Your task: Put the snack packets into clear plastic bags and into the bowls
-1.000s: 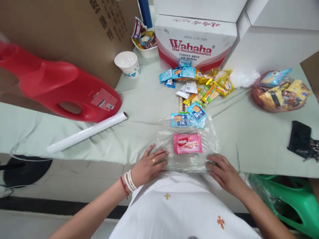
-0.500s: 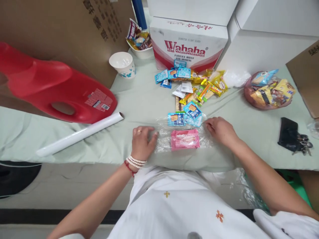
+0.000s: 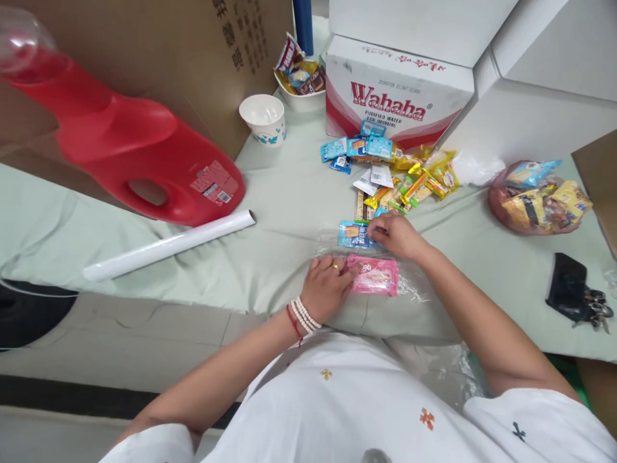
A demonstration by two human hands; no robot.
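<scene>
My left hand point(image 3: 330, 283) presses its fingers down on the left end of a pink wafer packet point(image 3: 378, 278). The packet lies on a sheet of clear plastic film point(image 3: 415, 290) at the table's front edge. Just beyond it, my right hand point(image 3: 396, 233) is curled over small blue snack packets point(image 3: 351, 233), its fingertips closed on one of them. A loose pile of blue and yellow snack packets point(image 3: 400, 183) lies farther back.
A red jug point(image 3: 144, 161) lies on its side at the left, with a white roll point(image 3: 168, 244) in front of it. A paper cup point(image 3: 263, 119), a bowl of snacks point(image 3: 299, 77) and a Wahaha box point(image 3: 395, 96) stand behind. At right are a snack bag point(image 3: 535, 199) and a black wallet with keys point(image 3: 571, 292).
My hands left the film's near edge. The left moved onto the pink packet, and the right reached forward and left to the blue packets. The film is now bunched around the pink packet.
</scene>
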